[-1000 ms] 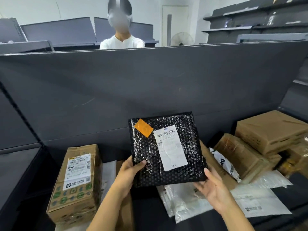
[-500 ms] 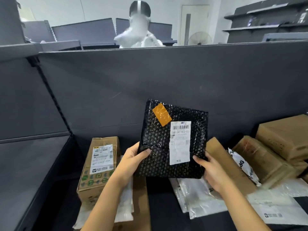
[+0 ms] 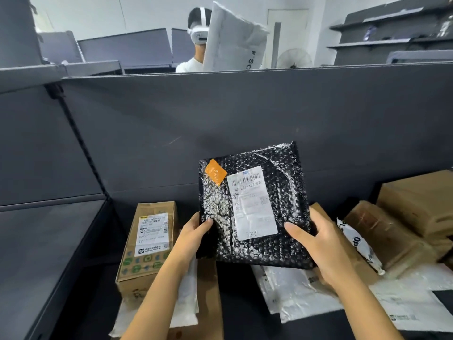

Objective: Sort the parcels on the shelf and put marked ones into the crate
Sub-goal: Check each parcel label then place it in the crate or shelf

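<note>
Both hands hold the black bubble mailer (image 3: 255, 204) up above the shelf (image 3: 49, 241), face toward the camera: left hand (image 3: 193, 238) pinches its lower left edge, right hand (image 3: 316, 244) grips the lower right. An orange sticker (image 3: 215, 171) sits beside its white label (image 3: 252, 202)

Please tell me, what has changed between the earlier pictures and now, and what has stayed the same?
The right hand, which was open just under the black bubble-wrap parcel a second ago, has closed on its lower right edge. The parcel has tilted a little. Behind the partition, another person has raised a grey mailer bag. The left hand keeps its grip, and the boxes on the shelf lie as before.
</note>
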The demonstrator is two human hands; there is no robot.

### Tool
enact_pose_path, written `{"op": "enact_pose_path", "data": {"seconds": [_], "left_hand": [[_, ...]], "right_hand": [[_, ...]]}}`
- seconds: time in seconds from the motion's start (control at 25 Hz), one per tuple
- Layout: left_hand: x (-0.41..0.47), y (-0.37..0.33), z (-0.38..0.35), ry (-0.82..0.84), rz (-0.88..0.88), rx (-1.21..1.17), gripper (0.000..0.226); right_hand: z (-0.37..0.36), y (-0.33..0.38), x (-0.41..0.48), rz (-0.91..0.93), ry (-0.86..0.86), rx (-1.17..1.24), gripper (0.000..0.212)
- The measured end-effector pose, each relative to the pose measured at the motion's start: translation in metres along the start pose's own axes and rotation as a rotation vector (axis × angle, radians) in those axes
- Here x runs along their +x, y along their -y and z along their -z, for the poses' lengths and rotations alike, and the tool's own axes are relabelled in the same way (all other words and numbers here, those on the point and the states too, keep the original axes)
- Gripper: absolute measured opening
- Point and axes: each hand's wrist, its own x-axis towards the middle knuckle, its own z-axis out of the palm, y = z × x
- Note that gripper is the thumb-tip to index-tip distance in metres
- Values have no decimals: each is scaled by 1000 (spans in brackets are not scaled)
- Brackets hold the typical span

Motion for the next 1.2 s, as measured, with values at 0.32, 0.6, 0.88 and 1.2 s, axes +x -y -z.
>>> {"op": "enact_pose_path", "data": {"seconds": [0.32,0.6,0.88,1.2], "left_hand": [[-6,-3,8,-76,-117,163,28],[-21,-6,92,-420,-80,303,36],[-34,3,169,-532,103,541,66],[-41,24,155,-429,-33,1259,66]], "right_hand": [[-8,-31,13,-238,-81,-2,26],[-97,-62,39,-384,130,57,41],[-194,-65,60,-461,228,28,56],[-217,-73,67,-602,146,90,55]]}}
